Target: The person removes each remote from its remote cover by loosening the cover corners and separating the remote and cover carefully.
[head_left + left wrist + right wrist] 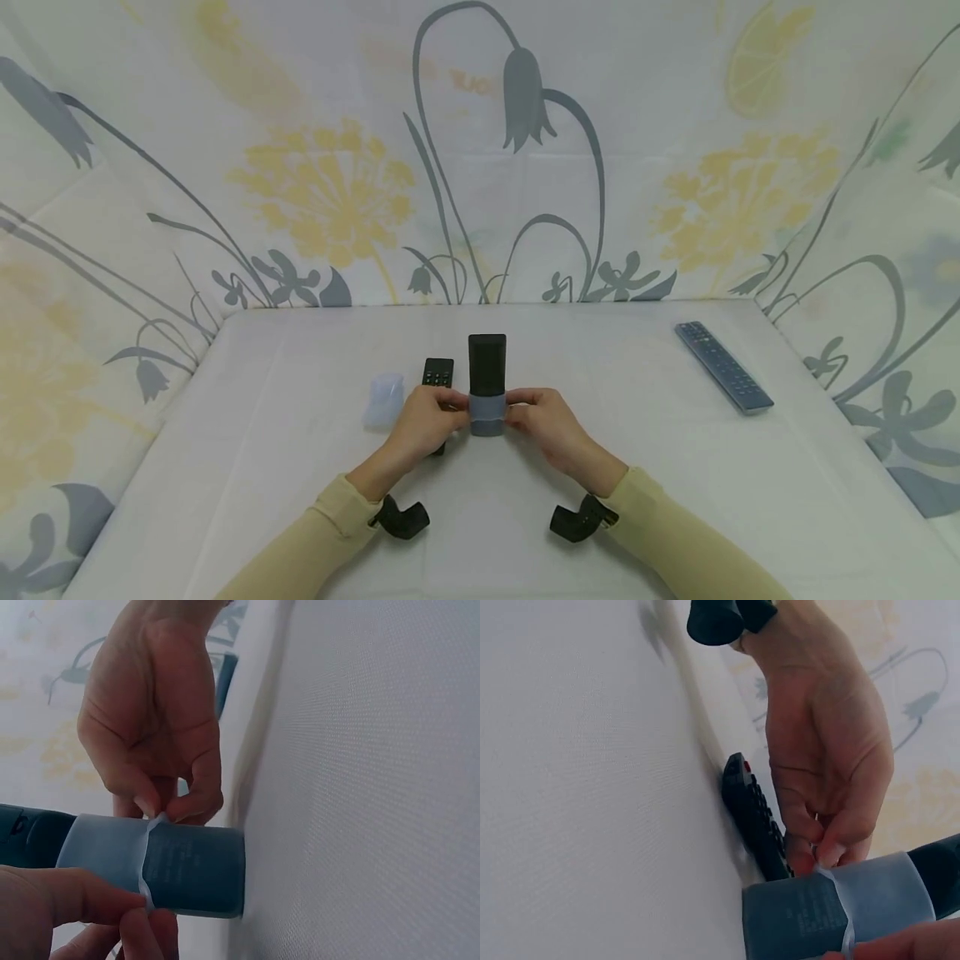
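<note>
One dark device (487, 363), upright on end near the middle of the surface (810, 500), base touching. Around its lower part, a translucent sleeve (487, 407), gathered along a wavy edge (142, 862). Cannot tell whether covered below that edge too. Pinched there from both sides, by the left hand (422, 417) on the left and the right hand (551, 421) on the right, with thumbs and fingertips closed on the material.

Main risk: uneven pull. With more force on one side, likely to skew or jam the edge. Could also tear if thin, given such small pinch points. Possible slip off the smooth material, with a snap back. Narrow base, upper part unsupported: prone to tipping if pushed off vertical.

Just left, partly behind the left hand, a small black remote (438, 372); easy to knock. Farther left, a pale translucent pouch (385, 402), probably light, easy to drag. Far right, well apart, a long dark remote (723, 367); low risk. Near side, black wrist cameras (402, 518); could brush the surface if lowered.
</note>
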### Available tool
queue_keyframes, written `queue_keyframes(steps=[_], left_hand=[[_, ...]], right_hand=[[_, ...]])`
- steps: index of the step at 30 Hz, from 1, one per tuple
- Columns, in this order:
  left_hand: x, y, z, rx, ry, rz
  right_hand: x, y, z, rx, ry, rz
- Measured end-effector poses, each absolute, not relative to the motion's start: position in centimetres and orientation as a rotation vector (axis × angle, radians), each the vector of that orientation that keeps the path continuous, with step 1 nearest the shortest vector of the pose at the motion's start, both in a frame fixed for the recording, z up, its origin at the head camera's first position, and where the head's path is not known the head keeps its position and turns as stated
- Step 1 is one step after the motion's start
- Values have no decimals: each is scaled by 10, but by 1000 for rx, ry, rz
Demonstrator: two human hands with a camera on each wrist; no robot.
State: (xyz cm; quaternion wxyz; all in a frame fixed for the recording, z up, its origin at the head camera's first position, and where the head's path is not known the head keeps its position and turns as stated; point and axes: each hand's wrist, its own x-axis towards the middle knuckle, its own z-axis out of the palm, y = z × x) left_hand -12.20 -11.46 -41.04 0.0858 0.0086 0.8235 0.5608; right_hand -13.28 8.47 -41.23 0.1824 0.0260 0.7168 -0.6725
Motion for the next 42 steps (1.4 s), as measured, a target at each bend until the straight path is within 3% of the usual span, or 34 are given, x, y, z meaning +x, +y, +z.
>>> queue_keyframes(steps=[15, 42], left_hand=[[-119, -114, -413, 158, 2633, 1573], [-121, -110, -417, 276, 2749, 1479]], right_hand=[[-128, 83, -419, -172, 2453, -1746], [-131, 81, -428, -303, 2572, -1669]])
